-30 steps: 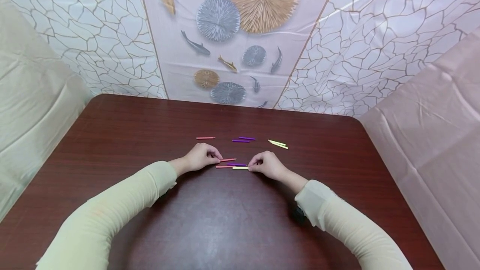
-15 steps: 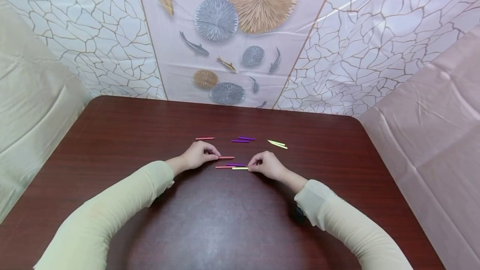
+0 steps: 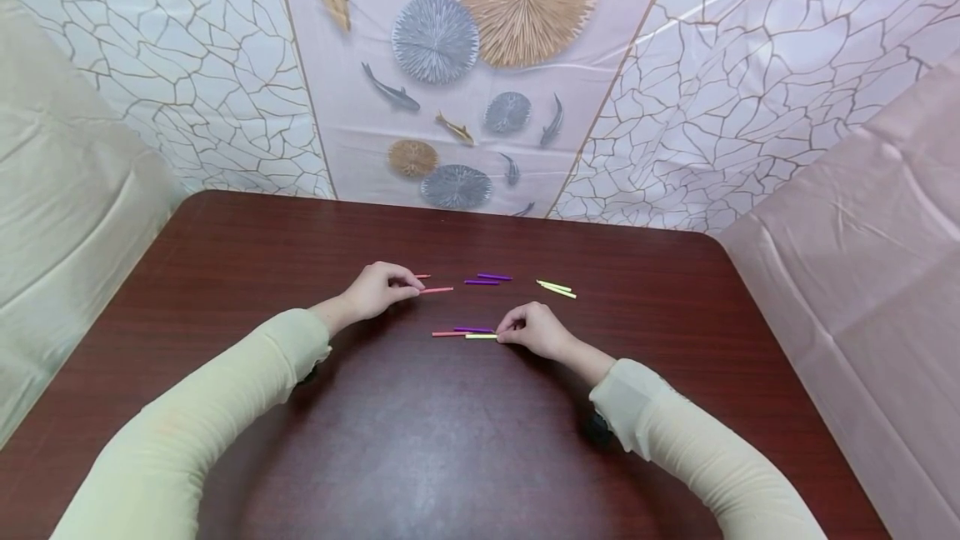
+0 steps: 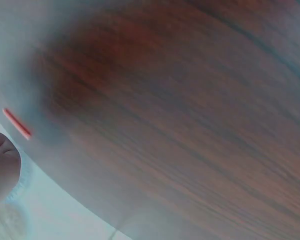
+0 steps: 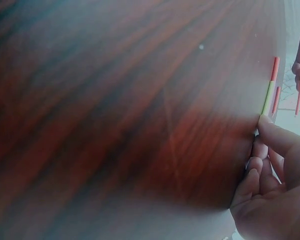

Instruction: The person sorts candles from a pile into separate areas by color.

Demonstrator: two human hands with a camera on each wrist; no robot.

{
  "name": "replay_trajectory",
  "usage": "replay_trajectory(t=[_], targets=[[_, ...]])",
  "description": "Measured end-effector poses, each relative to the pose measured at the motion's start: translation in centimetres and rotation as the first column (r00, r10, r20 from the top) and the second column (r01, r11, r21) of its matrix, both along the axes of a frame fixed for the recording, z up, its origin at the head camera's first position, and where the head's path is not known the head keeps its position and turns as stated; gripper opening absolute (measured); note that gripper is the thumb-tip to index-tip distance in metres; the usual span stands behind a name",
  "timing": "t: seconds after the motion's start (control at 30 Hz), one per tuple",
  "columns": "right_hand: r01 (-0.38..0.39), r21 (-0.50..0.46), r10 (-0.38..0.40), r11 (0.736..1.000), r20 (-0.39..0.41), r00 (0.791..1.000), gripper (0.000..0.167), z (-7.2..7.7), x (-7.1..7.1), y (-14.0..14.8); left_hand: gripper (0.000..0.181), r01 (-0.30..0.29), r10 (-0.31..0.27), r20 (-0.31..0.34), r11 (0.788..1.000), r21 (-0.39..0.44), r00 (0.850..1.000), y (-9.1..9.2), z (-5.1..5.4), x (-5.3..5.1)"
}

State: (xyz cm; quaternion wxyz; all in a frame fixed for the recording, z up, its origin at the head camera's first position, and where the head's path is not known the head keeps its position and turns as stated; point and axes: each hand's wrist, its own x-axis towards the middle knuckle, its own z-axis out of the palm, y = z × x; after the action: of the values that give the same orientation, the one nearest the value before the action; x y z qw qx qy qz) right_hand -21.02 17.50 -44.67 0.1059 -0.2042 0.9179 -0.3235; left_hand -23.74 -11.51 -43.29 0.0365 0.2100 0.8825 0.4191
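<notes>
My left hand (image 3: 375,290) pinches the near end of a thin red stick (image 3: 437,291), held by the back row. Behind its fingers, another red stick (image 3: 423,276) lies partly hidden on the table. Thumb and fingertips of my right hand (image 3: 536,330) pinch the right end of a yellow-green stick (image 3: 481,337). A purple stick (image 3: 472,330) lies just behind that one, and a red stick (image 3: 448,333) extends to its left. In the right wrist view, the yellow-green stick (image 5: 266,97) meets a red stick (image 5: 275,68) end to end.
Two purple sticks (image 3: 482,282) lie at the back middle of the dark wooden table (image 3: 420,440). To their right is a pair of yellow-green sticks (image 3: 557,289). A patterned cloth (image 3: 465,140) hangs behind the table's far edge.
My left hand has lifted its red stick away from the front group and moved it back and left, toward the back red stick. My right hand stays in place.
</notes>
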Motion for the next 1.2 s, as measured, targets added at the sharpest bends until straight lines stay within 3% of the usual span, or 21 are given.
replay_trajectory(t=[0.37, 0.6, 0.73, 0.93, 1.2], targets=[[0.002, -0.009, -0.002, 1.0, 0.006, 1.0, 0.004, 0.2, -0.1, 0.0, 0.012, -0.022, 0.022, 0.039, 1.0, -0.004, 0.999, -2.6, -0.5, -1.4], [0.003, -0.008, -0.003, 1.0, 0.008, 1.0, 0.004, 0.2, 0.0, 0.0, 0.014, -0.001, 0.002, -0.022, 0.999, 0.054, 1.0, -4.3, -1.4, -2.0], [0.006, -0.006, -0.006, 1.0, 0.005, 1.0, 0.005, 0.2, 0.1, 0.0, 0.016, 0.012, -0.01, -0.024, 0.998, 0.066, 1.0, -4.8, -1.5, -2.1], [0.001, -0.002, -0.001, 1.0, 0.002, 1.0, 0.005, 0.3, 0.1, 0.0, 0.011, -0.006, 0.006, 0.009, 1.0, 0.026, 1.0, -4.6, -1.7, -2.1], [-0.006, -0.001, 0.006, 1.0, 0.003, 1.0, 0.004, 0.2, 0.1, 0.0, 0.011, -0.072, 0.074, 0.028, 0.995, -0.062, 0.997, -4.2, -2.0, -2.4]])
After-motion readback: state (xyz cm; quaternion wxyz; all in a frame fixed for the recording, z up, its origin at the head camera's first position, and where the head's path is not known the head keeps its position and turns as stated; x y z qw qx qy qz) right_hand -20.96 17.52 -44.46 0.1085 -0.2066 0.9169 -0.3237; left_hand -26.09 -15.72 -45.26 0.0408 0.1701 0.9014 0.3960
